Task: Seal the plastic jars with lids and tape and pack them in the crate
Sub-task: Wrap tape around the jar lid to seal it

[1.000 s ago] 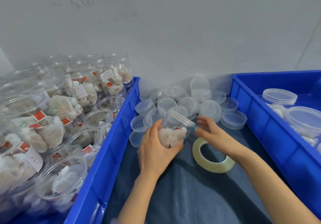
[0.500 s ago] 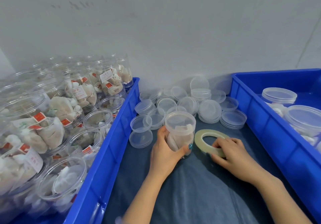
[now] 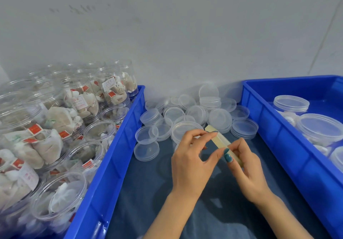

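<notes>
our right hand [image 3: 248, 170] curled round the near end of the tape roll [image 3: 220, 142], our left hand [image 3: 191, 160] pinching its rim, we should lift the loose end gently and peel straight for the lidded jar [image 3: 182, 130] standing just behind.

No legible text anywhere, only blurred red print on white tags [image 3: 109, 86] inside the jars [image 3: 61, 196]

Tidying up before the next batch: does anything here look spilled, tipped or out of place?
Nothing spilled. The loose lids lie in a jumbled heap by the wall, and open jars in the left crate are piled tipped on their sides.
</notes>
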The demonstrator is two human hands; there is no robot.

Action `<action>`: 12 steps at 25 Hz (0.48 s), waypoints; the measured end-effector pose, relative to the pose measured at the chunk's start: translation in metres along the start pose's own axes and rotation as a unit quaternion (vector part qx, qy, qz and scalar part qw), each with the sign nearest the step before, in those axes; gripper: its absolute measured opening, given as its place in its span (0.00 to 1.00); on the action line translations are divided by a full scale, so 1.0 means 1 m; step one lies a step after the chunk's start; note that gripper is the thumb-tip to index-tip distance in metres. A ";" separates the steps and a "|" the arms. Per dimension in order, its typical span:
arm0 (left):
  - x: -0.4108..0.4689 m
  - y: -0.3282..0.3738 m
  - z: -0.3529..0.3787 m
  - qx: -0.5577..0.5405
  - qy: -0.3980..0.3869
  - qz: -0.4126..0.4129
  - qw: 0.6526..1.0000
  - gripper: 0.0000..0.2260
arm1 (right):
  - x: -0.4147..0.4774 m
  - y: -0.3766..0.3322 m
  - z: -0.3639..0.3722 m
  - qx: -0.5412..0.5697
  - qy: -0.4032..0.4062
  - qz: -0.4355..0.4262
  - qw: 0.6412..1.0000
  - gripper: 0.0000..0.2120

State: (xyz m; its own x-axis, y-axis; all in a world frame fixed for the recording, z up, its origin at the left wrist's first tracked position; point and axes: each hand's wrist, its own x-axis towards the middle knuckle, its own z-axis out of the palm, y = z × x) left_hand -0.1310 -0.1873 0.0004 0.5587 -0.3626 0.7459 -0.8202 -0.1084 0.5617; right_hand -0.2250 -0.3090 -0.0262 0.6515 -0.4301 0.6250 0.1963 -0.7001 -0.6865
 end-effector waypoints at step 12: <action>-0.014 0.009 0.004 0.023 0.043 -0.032 0.998 0.06 | 0.003 0.009 0.005 -0.159 0.028 -0.004 0.987 0.16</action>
State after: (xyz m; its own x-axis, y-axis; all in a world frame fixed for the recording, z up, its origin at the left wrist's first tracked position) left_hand -0.1470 -0.1866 -0.0064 0.6165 -0.2730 0.7385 -0.7866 -0.1725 0.5929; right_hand -0.2180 -0.3134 -0.0324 0.6072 -0.4486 0.6558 -0.0448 -0.8434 -0.5354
